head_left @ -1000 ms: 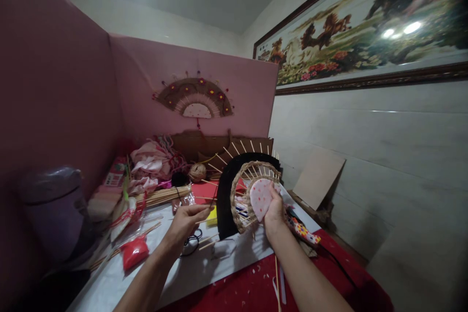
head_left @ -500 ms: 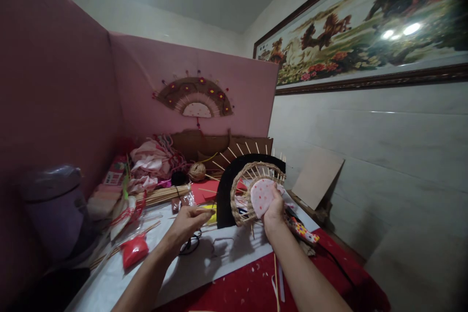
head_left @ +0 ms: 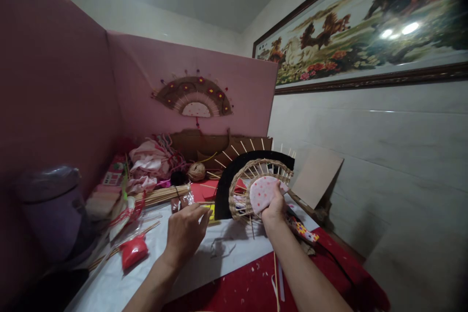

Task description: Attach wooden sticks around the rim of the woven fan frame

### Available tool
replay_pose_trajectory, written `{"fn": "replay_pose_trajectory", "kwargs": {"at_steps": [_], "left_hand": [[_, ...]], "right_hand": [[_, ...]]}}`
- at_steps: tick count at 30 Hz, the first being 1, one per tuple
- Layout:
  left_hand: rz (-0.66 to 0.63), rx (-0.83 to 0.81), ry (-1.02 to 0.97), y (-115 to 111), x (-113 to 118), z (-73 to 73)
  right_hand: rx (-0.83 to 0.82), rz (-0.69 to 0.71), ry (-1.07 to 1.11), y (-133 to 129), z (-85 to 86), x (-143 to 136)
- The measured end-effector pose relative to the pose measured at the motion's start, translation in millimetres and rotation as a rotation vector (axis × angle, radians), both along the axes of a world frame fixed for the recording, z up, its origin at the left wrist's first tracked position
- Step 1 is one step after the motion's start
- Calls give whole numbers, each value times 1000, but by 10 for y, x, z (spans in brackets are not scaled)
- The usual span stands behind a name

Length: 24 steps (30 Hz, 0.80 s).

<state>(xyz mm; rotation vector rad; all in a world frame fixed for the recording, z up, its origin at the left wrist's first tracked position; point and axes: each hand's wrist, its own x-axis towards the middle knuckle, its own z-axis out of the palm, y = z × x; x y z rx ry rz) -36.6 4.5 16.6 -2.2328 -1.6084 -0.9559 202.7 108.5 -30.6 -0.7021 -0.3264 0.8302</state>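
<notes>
My right hand (head_left: 275,208) grips a half-round fan by its pink spotted centre (head_left: 263,194), thumb on the near face. Round that centre run a braided tan cord band (head_left: 234,190), bare wooden sticks and a broad black woven band (head_left: 224,186). The fan is tilted above the table, its stick tips fanning outward. My left hand (head_left: 187,231) hovers just left of the black band's lower end, fingers curled and closed together. What sits between those fingertips is hidden. Red sheets (head_left: 208,191) and a yellow piece (head_left: 212,213) lie behind that hand.
Bundled sticks (head_left: 161,196), a twine ball (head_left: 196,171) and pink cloth (head_left: 146,156) are piled at the back. A red packet (head_left: 133,251) lies left. A finished fan (head_left: 196,102) hangs on the pink panel. A cardboard piece (head_left: 317,175) leans against the right wall.
My left hand has turned over, its back now toward me, and come slightly right. The fan has rotated a little clockwise in my right hand, its right end shifting rightward.
</notes>
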Motion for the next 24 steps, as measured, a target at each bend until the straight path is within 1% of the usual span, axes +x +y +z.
{"fn": "replay_pose_trajectory", "kwargs": {"at_steps": [3,5,10,14,16,19,22,24], "left_hand": [[-25,0,4,12,29,-49],[1,-35,-56,18,42,-65],[91,-208,-250,27,47,-43],[82,-295,-258,42,36,-38],[87,-296,-235,46,26,-41],[160,-257,-166,47,6,-46],[224,-189,-96,42,-7,-52],[239,-129,-71,34,-9,-53]], "right_hand": [[-39,23,77,-39,46,-33],[-55,58,111,-64,77,-50],[-67,118,169,-96,133,-73],[-63,126,199,-107,162,-82],[-64,124,207,-115,177,-82],[-60,111,216,-133,206,-78],[-53,88,222,-152,238,-70],[-46,81,224,-164,255,-65]]}}
